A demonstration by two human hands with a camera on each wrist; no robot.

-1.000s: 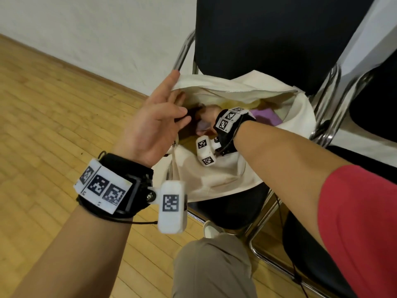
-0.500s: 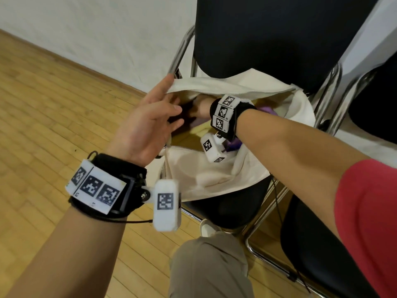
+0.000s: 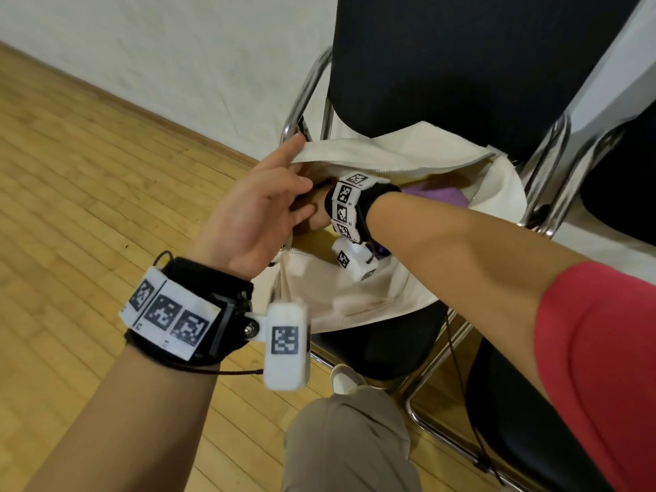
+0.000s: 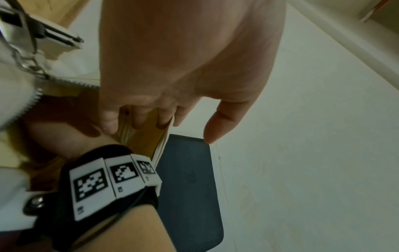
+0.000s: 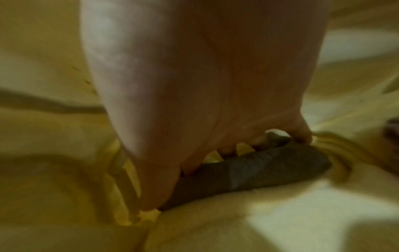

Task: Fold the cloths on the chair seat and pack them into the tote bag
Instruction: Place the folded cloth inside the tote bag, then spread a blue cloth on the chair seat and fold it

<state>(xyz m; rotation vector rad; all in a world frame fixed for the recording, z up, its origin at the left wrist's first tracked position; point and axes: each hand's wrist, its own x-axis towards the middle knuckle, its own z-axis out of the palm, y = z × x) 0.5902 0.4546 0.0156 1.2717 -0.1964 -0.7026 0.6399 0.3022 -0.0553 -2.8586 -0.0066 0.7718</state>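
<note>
Wooden floor (image 3: 88,214) fills the left of the scene up to a white wall (image 3: 184,55), leaving open room left of the chair (image 3: 461,65). The left hand (image 3: 255,214) is at the left end of the tote bag (image 3: 355,296), which sits on the black chair seat against the backrest; its curled fingers (image 4: 138,117) hook over the far rim (image 3: 372,156) of the mouth while the thumb stands free, so this grip holds the rim and keeps the mouth spread. The zipper edge (image 4: 32,97) of the near rim runs just beside the wrist. The right hand (image 5: 205,85) reaches through the mouth, in past the wrist; in the wrist view its fingers press down on a dark folded cloth (image 5: 259,168) lying on the yellowish lining (image 5: 64,170), though blur hides whether this grip pinches it or only pushes. A purple cloth (image 3: 440,195) shows inside the bag, right of that wrist. Chrome chair tubing (image 3: 546,161) borders the bag on the right.
</note>
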